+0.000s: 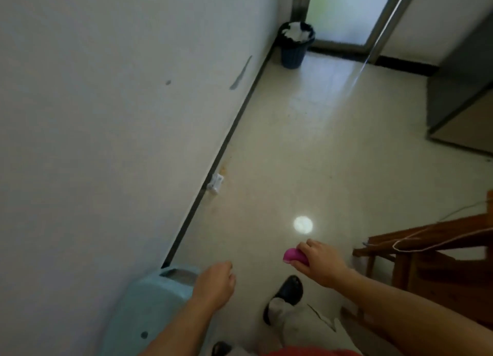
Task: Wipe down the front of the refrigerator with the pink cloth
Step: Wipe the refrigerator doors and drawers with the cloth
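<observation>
Your right hand [324, 263] gripped the pink cloth [293, 257], bunched into a small wad, in the lower middle of the frame, above the pale floor [333, 147]. The fingers were curled round it and only its left end showed past them. Your left hand [213, 286] hung lower and to the left, fingers loosely curled and holding nothing. It lay at the right edge of a pale blue appliance [149, 307] in the lower left corner; whether it touched it could not be told. A black slipper [289, 290] on your foot showed between the two forearms. Wooden furniture [426, 249] stood at the lower right, with a thin white cord draped over it. A dark waste bin [294, 49], with white material in it, sat at the top centre beside a frosted door [344, 11]. A grey cabinet [461, 94] filled the upper right edge. The white wall [106, 102] took up the left.
</observation>
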Demonstrator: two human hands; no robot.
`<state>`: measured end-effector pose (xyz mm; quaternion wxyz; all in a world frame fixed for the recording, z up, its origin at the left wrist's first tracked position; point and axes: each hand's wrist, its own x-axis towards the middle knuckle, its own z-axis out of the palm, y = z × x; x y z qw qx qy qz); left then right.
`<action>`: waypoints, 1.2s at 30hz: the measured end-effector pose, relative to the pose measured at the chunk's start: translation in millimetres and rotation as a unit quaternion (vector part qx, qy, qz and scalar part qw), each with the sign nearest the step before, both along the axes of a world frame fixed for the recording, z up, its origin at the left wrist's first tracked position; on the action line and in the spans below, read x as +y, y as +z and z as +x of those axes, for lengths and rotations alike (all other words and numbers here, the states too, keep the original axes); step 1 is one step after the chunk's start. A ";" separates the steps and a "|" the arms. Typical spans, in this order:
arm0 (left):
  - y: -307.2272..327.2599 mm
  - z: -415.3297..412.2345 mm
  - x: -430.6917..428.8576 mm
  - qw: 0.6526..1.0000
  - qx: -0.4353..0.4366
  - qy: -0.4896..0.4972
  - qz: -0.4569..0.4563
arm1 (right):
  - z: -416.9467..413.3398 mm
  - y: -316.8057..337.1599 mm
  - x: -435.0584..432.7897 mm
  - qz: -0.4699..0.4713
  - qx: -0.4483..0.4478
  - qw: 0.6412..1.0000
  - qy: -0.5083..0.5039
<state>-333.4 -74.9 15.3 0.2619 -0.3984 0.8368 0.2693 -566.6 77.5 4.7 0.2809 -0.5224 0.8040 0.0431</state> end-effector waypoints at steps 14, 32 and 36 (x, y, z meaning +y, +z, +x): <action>42.5 -368.1 -101.8 0.961 0.067 -0.260 -0.064 | -285.0 41.1 -9.5 -0.065 0.078 0.968 -0.231; 94.0 -857.6 -39.5 0.789 0.119 -0.599 -0.070 | -573.2 81.3 82.8 -0.070 0.144 0.825 -0.542; 97.2 -949.7 18.7 0.767 0.128 -0.626 -0.063 | -646.5 76.6 136.6 -0.056 0.146 0.803 -0.575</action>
